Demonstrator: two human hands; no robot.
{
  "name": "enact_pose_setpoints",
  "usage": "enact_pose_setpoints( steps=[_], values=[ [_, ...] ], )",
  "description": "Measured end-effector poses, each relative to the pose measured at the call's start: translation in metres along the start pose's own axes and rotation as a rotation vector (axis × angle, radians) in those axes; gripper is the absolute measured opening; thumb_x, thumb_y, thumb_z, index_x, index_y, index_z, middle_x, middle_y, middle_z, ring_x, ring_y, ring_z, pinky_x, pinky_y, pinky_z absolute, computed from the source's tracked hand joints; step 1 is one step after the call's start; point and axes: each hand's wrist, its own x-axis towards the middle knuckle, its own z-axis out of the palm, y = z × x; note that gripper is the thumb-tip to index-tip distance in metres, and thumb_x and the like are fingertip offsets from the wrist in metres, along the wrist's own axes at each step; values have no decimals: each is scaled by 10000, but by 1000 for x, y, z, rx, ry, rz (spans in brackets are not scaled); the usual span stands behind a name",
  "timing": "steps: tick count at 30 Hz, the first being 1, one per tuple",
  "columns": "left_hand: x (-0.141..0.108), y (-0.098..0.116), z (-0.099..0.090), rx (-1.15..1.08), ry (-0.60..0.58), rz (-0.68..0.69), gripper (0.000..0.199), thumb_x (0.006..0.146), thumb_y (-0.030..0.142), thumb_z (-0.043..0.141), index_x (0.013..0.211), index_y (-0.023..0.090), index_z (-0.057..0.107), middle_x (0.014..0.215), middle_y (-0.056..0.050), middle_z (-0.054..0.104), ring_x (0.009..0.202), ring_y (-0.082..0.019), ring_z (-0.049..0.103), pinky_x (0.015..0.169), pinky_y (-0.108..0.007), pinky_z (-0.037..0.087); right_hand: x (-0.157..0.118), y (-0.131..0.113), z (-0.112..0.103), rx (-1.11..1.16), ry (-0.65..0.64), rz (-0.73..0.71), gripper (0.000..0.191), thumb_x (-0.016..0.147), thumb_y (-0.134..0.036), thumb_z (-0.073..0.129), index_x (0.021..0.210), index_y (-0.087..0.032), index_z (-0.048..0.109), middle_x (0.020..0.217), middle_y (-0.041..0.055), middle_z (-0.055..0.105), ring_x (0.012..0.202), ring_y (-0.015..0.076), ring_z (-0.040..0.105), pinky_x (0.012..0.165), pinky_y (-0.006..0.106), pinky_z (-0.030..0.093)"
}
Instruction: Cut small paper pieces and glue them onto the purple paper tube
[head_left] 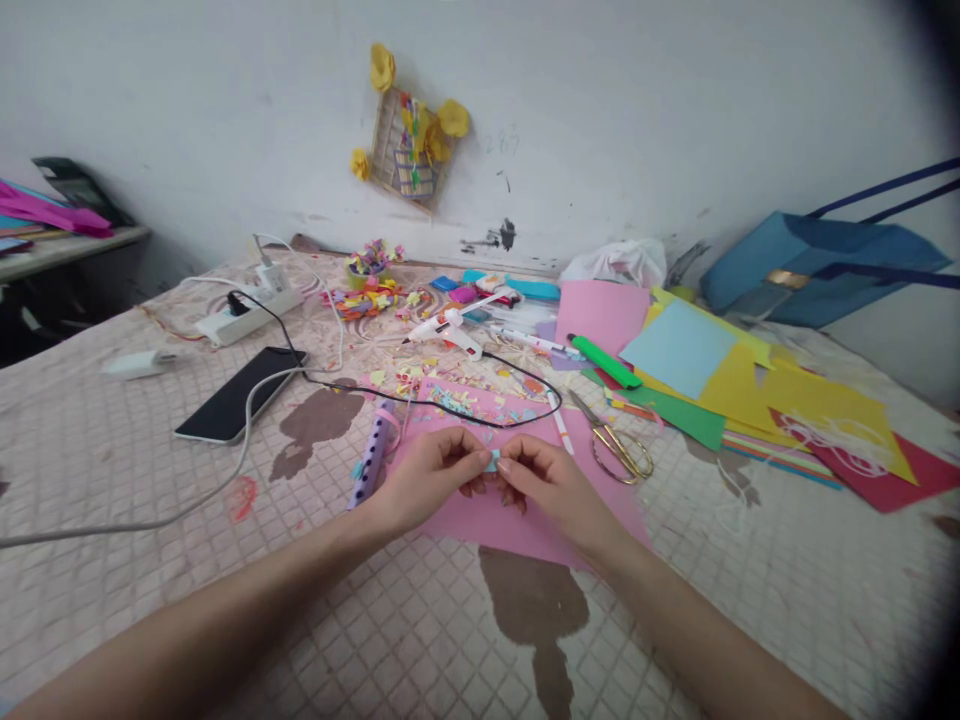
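Note:
Between the fingertips of both hands is a small light-blue piece of paper (492,461). My left hand (444,470) pinches its left side, and my right hand (546,482) pinches its right side. Both hands are over a pink paper sheet (480,525) on the table. Small coloured paper scraps (457,398) lie on the sheet just beyond my hands. A purple dotted roll (370,462) rests left of my left hand. Gold-handled scissors (619,447) and a white pen (559,422) lie to the right of my right hand.
A white glue gun (450,330) trails a black cord across the sheet. On the left are a phone (238,396), a power strip (251,315) and a white adapter (139,364). Coloured papers (810,400), a green marker (606,362) and a blue bag (817,260) occupy the right.

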Motion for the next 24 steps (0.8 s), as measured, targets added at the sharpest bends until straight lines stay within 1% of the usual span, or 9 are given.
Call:
enact_pose_setpoints(
  steps=[5,7,10,14,16,19,24],
  values=[
    [0,-2,-2,82,-38,40,238,791,343,559,699,125,531,590,13,537,535,-88,514,527,-211,411,1,0,-2,-25,-15,9,269,869,-392,484,720,-172,518,601,-25,524,534,94,492,498,221,386],
    [-1,-2,-2,116,-54,43,238,794,345,559,701,127,536,582,14,536,532,-87,510,522,-206,405,1,-1,-4,-51,-27,5,246,858,-374,510,719,-172,515,585,-34,511,522,89,477,504,221,382],
    [-2,-1,-1,110,-58,42,246,802,354,547,703,129,536,601,10,550,544,-88,519,533,-205,416,1,0,-7,-72,-41,-13,205,842,-332,543,717,-173,514,589,-42,497,527,87,465,511,221,380],
    [-2,-1,0,70,-30,28,309,844,392,465,687,133,524,599,-1,562,554,-98,539,556,-218,441,2,2,-6,-65,32,-37,207,843,-328,535,707,-174,512,597,-41,495,528,89,464,509,221,390],
    [-1,-1,0,66,-30,20,289,822,388,505,703,126,532,610,-5,565,555,-98,539,546,-216,438,2,2,-5,-60,48,-37,210,840,-331,537,704,-172,518,591,-39,499,523,90,467,502,222,391],
    [-2,-1,-2,107,-38,36,244,789,348,565,706,119,541,615,-2,561,543,-89,524,528,-205,425,2,2,-4,-54,26,-37,200,837,-311,544,698,-170,517,583,-38,508,519,89,473,504,220,391],
    [-1,0,-5,155,-43,31,253,827,338,510,686,128,524,600,6,553,526,-79,507,520,-196,413,0,1,-6,-62,-28,-12,175,839,-274,545,704,-165,514,586,-38,510,523,85,468,508,217,377]
  ],
)
